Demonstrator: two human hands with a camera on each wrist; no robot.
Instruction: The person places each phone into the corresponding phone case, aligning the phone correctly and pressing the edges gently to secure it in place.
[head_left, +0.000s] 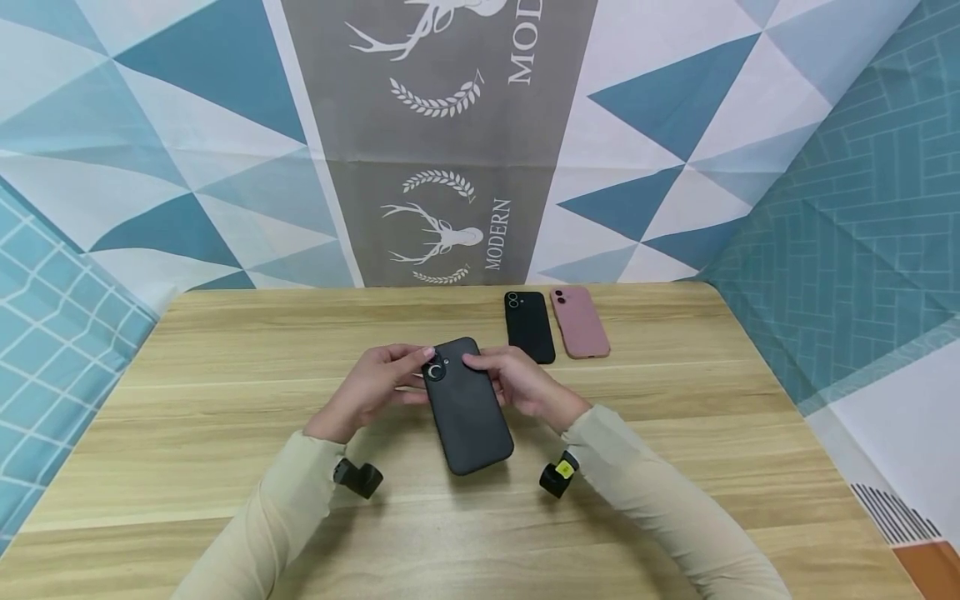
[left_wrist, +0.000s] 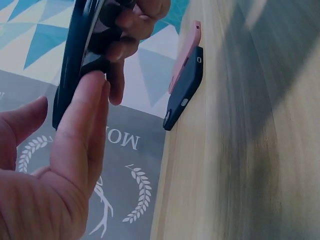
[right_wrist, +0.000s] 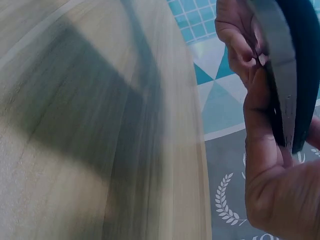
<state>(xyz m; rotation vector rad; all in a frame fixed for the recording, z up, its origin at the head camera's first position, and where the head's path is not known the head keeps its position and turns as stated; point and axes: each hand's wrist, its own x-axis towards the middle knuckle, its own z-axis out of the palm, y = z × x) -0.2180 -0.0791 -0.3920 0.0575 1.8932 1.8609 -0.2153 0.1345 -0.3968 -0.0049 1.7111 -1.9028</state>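
Both hands hold a phone in a black case (head_left: 472,408) up above the table, its back with the camera opening facing the head camera. My left hand (head_left: 375,383) grips the upper left corner, thumb beside the camera and fingers underneath. On the opposite edge, my right hand (head_left: 528,383) has its thumb on the back and its fingers behind. The right wrist view shows the phone's silver side edge (right_wrist: 286,85) bare alongside the dark case (right_wrist: 306,75). In the left wrist view the glossy screen side (left_wrist: 102,30) is partly covered by fingers.
A second black phone case (head_left: 529,329) lies flat near the table's back edge, with a pink phone case (head_left: 581,323) just right of it. Behind the wooden table (head_left: 225,400) hangs a patterned cloth (head_left: 450,142). Small black cameras are strapped at both wrists.
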